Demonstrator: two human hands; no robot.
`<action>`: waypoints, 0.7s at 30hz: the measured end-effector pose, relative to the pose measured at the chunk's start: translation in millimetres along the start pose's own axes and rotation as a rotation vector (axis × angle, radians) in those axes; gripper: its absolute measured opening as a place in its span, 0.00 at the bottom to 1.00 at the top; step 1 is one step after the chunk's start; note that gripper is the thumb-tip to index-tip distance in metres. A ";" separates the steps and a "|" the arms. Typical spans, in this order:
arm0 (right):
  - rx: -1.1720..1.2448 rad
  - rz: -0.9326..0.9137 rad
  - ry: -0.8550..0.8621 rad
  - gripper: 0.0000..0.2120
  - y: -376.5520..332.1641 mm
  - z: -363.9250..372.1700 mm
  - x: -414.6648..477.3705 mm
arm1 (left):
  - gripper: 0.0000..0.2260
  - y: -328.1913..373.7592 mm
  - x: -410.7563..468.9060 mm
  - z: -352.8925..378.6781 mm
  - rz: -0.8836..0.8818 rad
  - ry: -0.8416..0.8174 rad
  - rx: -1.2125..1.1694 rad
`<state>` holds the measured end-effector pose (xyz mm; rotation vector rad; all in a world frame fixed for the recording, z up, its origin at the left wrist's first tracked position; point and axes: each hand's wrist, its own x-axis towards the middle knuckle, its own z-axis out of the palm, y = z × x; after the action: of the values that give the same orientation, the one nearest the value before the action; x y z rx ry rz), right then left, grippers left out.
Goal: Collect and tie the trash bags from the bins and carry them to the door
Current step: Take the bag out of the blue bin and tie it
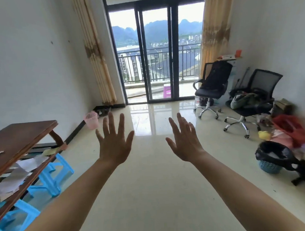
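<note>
Both hands raised, L hand (114, 146) & R hand (186, 143) fingers spread wide, holding nothing

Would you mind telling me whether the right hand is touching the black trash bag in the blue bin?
Apart. The head view shows the right hand open in mid-air, with bare floor between it and the black trash bag in the blue bin.

Blue mesh bin (270, 167), upright, lined with black trash bag (273, 152): well right of right hand (185, 145). Pink mesh bin (91, 120), upright: beyond left hand (114, 146), slightly left.
</note>
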<state>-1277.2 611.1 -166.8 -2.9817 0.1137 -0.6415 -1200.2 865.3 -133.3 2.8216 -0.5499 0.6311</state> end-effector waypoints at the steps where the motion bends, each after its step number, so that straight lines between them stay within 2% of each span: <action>1: -0.011 0.027 0.003 0.36 20.0 2.5 16.5 | 0.32 13.5 28.1 11.4 0.035 0.000 -0.013; 5: -0.017 0.174 0.016 0.36 104.7 12.5 63.1 | 0.31 84.2 126.8 60.1 0.153 -0.022 -0.095; 10: -0.072 0.356 -0.002 0.37 223.9 37.5 75.5 | 0.33 194.1 211.9 154.1 0.313 -0.102 -0.200; 14: -0.119 0.582 -0.005 0.38 331.9 64.7 89.1 | 0.33 284.3 273.8 237.3 0.461 -0.176 -0.274; 17: -0.130 0.764 -0.059 0.39 402.5 90.7 105.9 | 0.34 348.1 321.8 296.5 0.543 -0.230 -0.330; 21: -0.188 0.881 -0.150 0.39 491.1 94.5 130.0 | 0.33 438.5 394.1 350.7 0.684 -0.307 -0.364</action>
<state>-1146.4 118.2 -250.3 -2.6884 1.4204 -0.2916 -913.4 248.5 -222.2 2.3561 -1.5405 0.1511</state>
